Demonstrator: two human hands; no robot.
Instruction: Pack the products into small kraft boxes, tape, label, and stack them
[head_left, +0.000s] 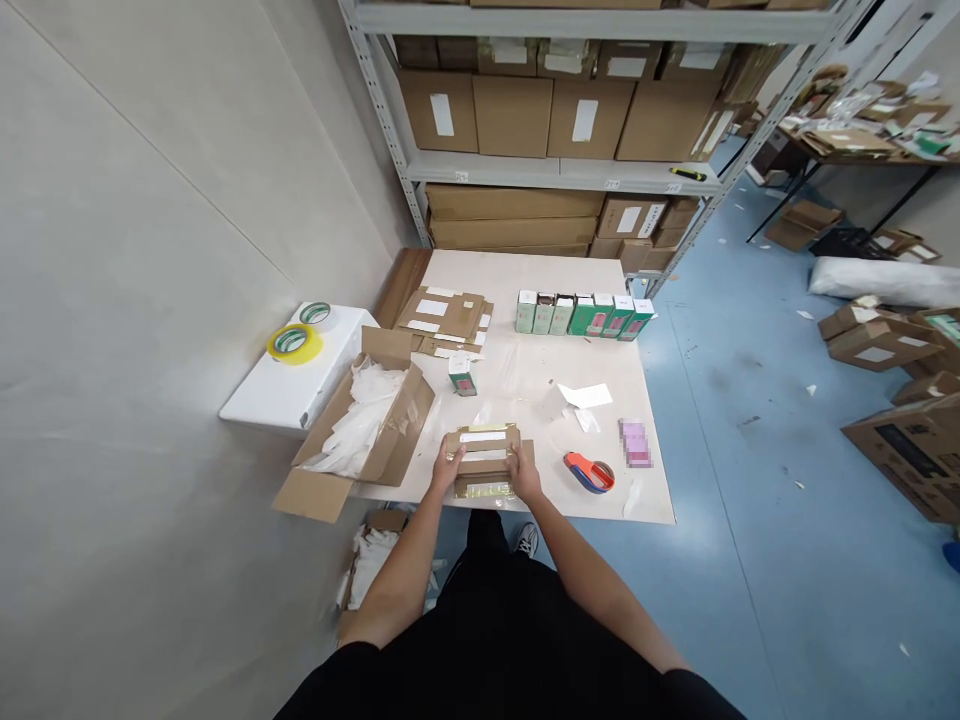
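Observation:
A small flat cardboard box (484,467) with white label strips and clear tape lies at the front edge of the white table (525,385). My left hand (447,466) grips its left end, thumb on top. At the right end, my right hand (524,474) is closed around the cardboard in the same way. Another brown, taped part shows beneath the box, on the side nearer me; whether it is a flap or a separate piece, I cannot tell. Beyond the box stands one green and white carton (462,377). An orange and blue tape dispenser (589,472) rests right of my right hand.
Flattened cardboard (446,315) lies at the back left, and several green and white cartons (581,315) stand in a row at the back. An open box of white packing material (360,415) sits left. Yellow tape (294,344) rests on a white box (259,395). A shelf (517,172) stands behind.

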